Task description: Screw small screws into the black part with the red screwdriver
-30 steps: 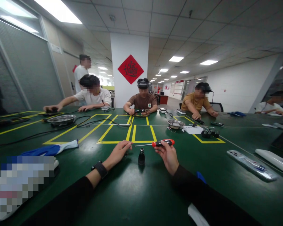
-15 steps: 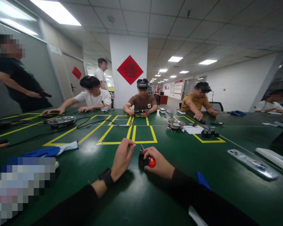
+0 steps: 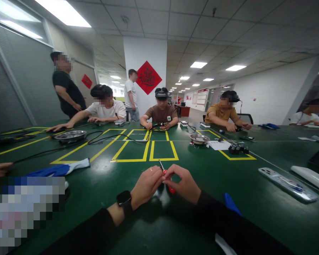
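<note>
Between my hands is a screwdriver (image 3: 172,190) with a red-and-black handle, its thin metal shaft pointing away and slightly left. My left hand (image 3: 146,187) is closed around its middle, and the palm hides much of it. My right hand (image 3: 185,182) is bent into a ring, with thumb and forefinger pinched at the left fingertips beside the red part. What that pinch holds is hidden. The small black piece seen earlier does not show clearly under the fingers.
A blue-and-white glove (image 3: 60,169) lies left, a phone (image 3: 287,184) right. Beyond are metal bowls (image 3: 199,139), black parts (image 3: 238,148), paper (image 3: 219,145), cables and yellow tape rectangles (image 3: 163,160) on the green table (image 3: 117,226). Co-workers sit opposite; another person's hand (image 3: 0,169) is at far left.
My left hand has come right and closed on the screwdriver. My right hand has shifted its grip from the handle to a pinch at the left fingertips. Two standing people moved right.
</note>
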A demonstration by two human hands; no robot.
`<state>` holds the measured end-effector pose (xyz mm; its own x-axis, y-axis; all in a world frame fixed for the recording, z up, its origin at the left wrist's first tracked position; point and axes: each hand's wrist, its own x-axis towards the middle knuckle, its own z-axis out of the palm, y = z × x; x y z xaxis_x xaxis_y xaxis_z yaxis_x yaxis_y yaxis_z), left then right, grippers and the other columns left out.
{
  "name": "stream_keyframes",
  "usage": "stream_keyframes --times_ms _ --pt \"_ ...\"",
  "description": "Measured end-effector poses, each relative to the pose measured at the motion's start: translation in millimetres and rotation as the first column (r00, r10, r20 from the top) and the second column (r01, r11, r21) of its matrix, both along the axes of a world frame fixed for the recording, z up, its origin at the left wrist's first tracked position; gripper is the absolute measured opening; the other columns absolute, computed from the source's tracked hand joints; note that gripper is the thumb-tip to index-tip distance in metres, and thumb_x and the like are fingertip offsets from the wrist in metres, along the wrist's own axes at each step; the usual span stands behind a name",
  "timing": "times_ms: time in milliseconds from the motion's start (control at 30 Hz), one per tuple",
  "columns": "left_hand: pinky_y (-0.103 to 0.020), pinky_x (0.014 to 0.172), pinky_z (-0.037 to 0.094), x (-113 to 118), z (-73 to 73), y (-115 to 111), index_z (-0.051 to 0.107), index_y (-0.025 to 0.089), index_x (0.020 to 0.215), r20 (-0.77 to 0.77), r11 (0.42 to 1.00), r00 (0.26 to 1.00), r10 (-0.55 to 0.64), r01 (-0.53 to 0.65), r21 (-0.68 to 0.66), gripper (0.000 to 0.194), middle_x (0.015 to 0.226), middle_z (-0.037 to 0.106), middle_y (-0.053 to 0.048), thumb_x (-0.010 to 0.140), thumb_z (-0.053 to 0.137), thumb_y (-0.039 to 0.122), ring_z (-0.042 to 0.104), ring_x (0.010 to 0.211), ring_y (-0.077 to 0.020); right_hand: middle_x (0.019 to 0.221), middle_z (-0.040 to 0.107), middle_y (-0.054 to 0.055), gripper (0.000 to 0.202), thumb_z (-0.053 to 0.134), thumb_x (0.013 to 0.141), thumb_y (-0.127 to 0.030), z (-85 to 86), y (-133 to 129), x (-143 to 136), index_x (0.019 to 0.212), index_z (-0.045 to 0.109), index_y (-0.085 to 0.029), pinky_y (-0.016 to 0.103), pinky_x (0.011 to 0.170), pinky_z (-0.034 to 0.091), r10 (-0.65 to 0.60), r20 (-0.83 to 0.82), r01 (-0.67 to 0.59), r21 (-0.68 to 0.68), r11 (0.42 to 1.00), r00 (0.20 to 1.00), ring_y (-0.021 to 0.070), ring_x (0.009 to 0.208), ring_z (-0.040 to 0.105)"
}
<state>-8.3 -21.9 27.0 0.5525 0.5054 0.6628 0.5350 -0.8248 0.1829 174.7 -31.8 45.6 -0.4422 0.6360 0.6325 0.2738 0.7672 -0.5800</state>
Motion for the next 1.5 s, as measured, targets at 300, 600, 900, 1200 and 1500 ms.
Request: stream_keyframes --times_ms 300,600,900,1200,1500 --pt "-0.027 0.062 0.035 3 -2.1 -4 0.046 0.017 0.079 0.051 0.998 0.998 -0.025 0.027 -0.053 0.023 0.073 0.049 -0.003 0.093 0.029 0.024 0.044 0.068 -0.0147 0.072 0.06 0.0 0.009 0.064 0.077 -0.026 -5.5 2 0 0.074 0.06 -0.018 0.025 0.064 0.043 -0.044 -0.056 0.046 0.041 0.998 0.997 0.0126 0.067 0.056" --pt "-0.026 0.061 0.036 1 -4.2 -3 0.048 0.017 0.081 0.079 0.999 0.997 -0.013 0.017 -0.046 0.019 0.073 0.05 -0.003 0.092 0.033 0.022 0.046 0.066 -0.0139 0.076 0.057 0.001 0.006 0.059 0.081 -0.024 -1.8 -2 -3 0.081 0.058 -0.018 0.025 0.064 0.044 -0.011 -0.08 0.015 0.051 0.999 0.997 0.0125 0.069 0.054" --pt "-0.036 0.084 0.043 4 -2.4 2 0.045 0.018 0.106 0.359 0.977 0.915 0.183 -0.13 -0.167 0.038 0.102 0.051 -0.007 0.075 0.062 0.032 0.05 0.094 -0.0194 0.075 0.059 0.002 0.005 0.055 0.081 -0.022 -4.1 12 4 0.08 0.057 -0.017 0.026 0.063 0.044 -0.266 -0.112 0.255 -0.105 0.961 0.957 0.0132 0.067 0.055" --pt "-0.035 0.086 0.044 -1 -11.8 11 0.026 0.024 0.131 0.345 0.843 0.935 0.085 0.117 -0.525 0.078 0.106 0.055 -0.005 0.066 0.067 0.015 0.057 0.093 -0.0158 0.074 0.061 0.0 0.004 0.058 0.08 -0.02 -12.8 17 4 0.077 0.058 -0.017 0.025 0.067 0.044 -0.105 0.134 0.123 -0.136 0.983 0.985 0.0128 0.069 0.057" --pt "-0.027 0.07 0.044 -1 -11.3 10 0.052 0.018 0.103 0.265 0.833 0.953 0.149 0.023 -0.552 0.048 0.076 0.059 0.003 0.061 0.073 0.022 0.055 0.072 -0.0132 0.08 0.061 0.002 0.003 0.058 0.081 -0.022 -11.7 13 3 0.081 0.059 -0.019 0.026 0.068 0.038 -0.206 0.34 0.156 0.169 0.973 0.918 0.0144 0.074 0.054"
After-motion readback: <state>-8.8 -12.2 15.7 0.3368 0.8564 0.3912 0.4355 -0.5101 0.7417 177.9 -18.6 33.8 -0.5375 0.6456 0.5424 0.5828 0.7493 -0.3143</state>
